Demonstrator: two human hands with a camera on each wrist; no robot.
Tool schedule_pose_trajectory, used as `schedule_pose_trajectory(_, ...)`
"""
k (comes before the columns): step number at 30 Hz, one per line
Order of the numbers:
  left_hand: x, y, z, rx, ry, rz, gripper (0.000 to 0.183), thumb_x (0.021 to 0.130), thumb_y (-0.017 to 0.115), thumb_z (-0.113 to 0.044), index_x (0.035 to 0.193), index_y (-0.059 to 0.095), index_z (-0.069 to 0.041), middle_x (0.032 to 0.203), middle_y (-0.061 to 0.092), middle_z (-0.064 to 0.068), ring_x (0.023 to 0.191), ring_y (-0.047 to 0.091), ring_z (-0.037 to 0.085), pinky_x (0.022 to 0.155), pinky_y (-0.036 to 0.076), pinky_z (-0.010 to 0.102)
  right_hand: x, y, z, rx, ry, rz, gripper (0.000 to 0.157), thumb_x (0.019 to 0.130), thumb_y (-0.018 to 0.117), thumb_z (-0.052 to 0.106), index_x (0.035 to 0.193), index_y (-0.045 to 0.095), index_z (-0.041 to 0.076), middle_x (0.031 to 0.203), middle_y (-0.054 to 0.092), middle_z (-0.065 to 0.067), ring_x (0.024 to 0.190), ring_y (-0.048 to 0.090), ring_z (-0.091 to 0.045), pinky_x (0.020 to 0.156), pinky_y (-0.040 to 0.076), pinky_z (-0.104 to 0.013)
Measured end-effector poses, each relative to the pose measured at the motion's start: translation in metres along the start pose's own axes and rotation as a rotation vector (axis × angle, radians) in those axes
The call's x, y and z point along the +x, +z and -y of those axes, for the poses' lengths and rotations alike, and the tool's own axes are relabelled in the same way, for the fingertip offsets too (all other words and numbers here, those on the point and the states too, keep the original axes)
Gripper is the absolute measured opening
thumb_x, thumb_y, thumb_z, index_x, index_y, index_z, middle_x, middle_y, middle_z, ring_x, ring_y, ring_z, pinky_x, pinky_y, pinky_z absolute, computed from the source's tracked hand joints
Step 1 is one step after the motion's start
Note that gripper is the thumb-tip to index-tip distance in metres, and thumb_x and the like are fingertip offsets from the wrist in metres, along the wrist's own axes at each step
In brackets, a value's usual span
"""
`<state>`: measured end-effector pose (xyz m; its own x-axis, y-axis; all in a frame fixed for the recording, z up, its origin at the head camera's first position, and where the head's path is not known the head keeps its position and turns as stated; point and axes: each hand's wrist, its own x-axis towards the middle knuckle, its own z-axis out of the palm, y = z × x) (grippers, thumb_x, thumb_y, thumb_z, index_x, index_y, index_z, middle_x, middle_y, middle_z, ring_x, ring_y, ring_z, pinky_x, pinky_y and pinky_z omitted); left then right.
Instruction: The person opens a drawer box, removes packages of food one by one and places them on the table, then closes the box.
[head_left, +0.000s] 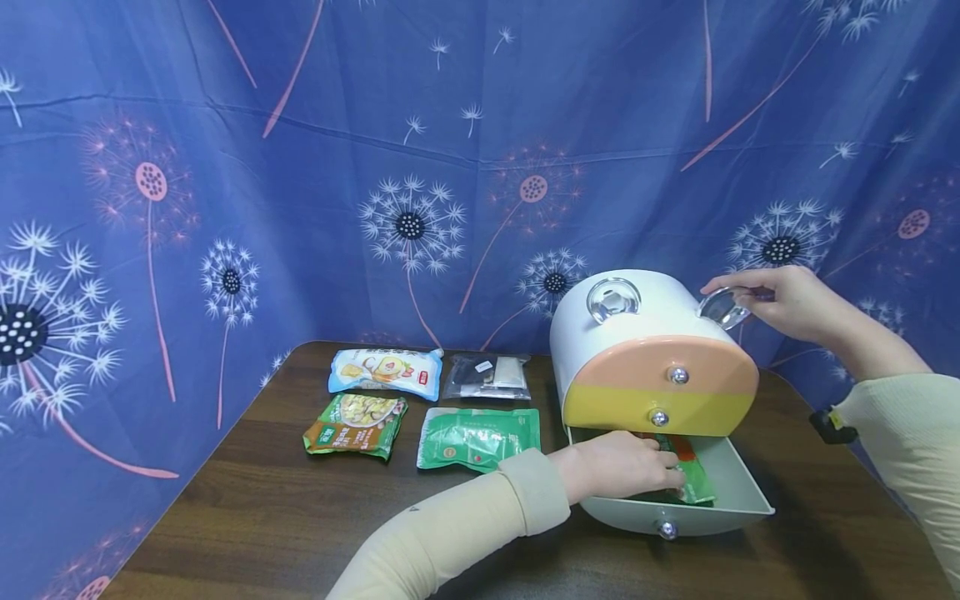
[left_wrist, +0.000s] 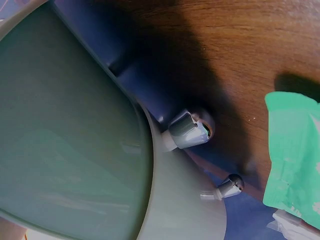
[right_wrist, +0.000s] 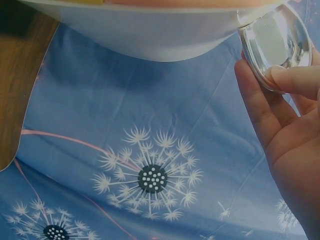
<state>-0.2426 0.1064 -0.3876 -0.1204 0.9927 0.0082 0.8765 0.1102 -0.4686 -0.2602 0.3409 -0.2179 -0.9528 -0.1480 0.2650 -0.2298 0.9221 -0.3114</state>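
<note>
A rounded white cabinet (head_left: 630,333) with an orange (head_left: 622,371) and a yellow drawer front stands at the right of the table. Its pale green bottom drawer (head_left: 720,521) is pulled out. Inside lies a green packet (head_left: 697,479) with a red patch, partly covered by my left hand (head_left: 622,467), which reaches over the drawer's left side. Those fingers bend down over the packet; whether they grip it is hidden. My right hand (head_left: 798,304) pinches the shiny silver ear-shaped piece (right_wrist: 272,47) on the cabinet's upper right between thumb and fingers.
Left of the cabinet lie a blue-white packet (head_left: 386,372), a clear-and-black packet (head_left: 487,377), a green-brown food packet (head_left: 356,425) and a green pouch (head_left: 480,437). A second silver ear (head_left: 613,300) sits on top. Round knobs (head_left: 667,529) stick out in front. A blue dandelion cloth (head_left: 420,167) hangs behind.
</note>
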Motion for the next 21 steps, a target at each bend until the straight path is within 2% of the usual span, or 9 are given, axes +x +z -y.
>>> schedule_pose_trajectory(8,-0.0028,-0.0009,0.0009,0.082,-0.024,-0.107,0.027,0.099,0.043,-0.028,0.122,0.055,-0.036,0.117,0.057,-0.019,0.100,0.050,0.003,0.083,0.039,0.014,-0.0001,0.0008,0.0001,0.002,-0.011,-0.008,0.031,0.098,0.047,0.018,0.127,0.059,0.018,0.113,0.057,-0.023,0.041,0.031,-0.013,0.040,0.033,-0.029)
schedule_pose_trajectory(17,-0.0080,-0.0039,0.0029,0.100,-0.057,-0.171,0.025,0.099,0.041,-0.034,0.120,0.055,-0.037,0.111,0.057,-0.019,0.104,0.047,0.005,0.076,0.042,0.014,-0.0003,0.0006,0.0015,0.004,-0.015,-0.020,0.031,0.098,0.048,0.016,0.126,0.060,0.017,0.110,0.057,-0.021,0.041,0.031,-0.013,0.040,0.033,-0.029)
schedule_pose_trajectory(21,-0.0102,-0.0067,0.0040,0.107,-0.068,-0.194,0.025,0.099,0.042,-0.031,0.121,0.054,-0.036,0.113,0.057,-0.017,0.104,0.047,0.006,0.071,0.044,0.014,-0.0001,0.0011,0.0006,-0.002,-0.012,-0.018,0.031,0.098,0.047,0.017,0.126,0.059,0.018,0.107,0.057,-0.021,0.041,0.031,-0.013,0.040,0.033,-0.029)
